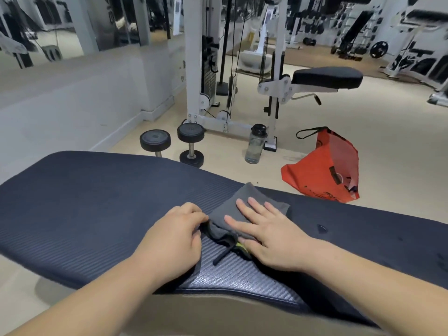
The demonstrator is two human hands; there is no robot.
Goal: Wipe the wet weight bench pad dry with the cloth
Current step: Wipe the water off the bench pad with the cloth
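Observation:
A dark ribbed bench pad [92, 202] runs across the view in front of me. A folded grey cloth [244, 197] lies on its middle, with a black loop and a yellow-green tag at its near corner. My right hand [264, 234] rests flat on the cloth, fingers spread. My left hand [174, 238] pinches the cloth's left edge with curled fingers. A water droplet [322, 228] sits on the pad to the right of the cloth, and a few fainter wet spots show farther right.
Beyond the bench on the floor stand two black dumbbells [191, 146], a clear water bottle [255, 144] and an orange bag [327, 175]. A white cable machine [218, 81] with a black seat pad [327, 77] stands behind them. A low white wall runs along the left.

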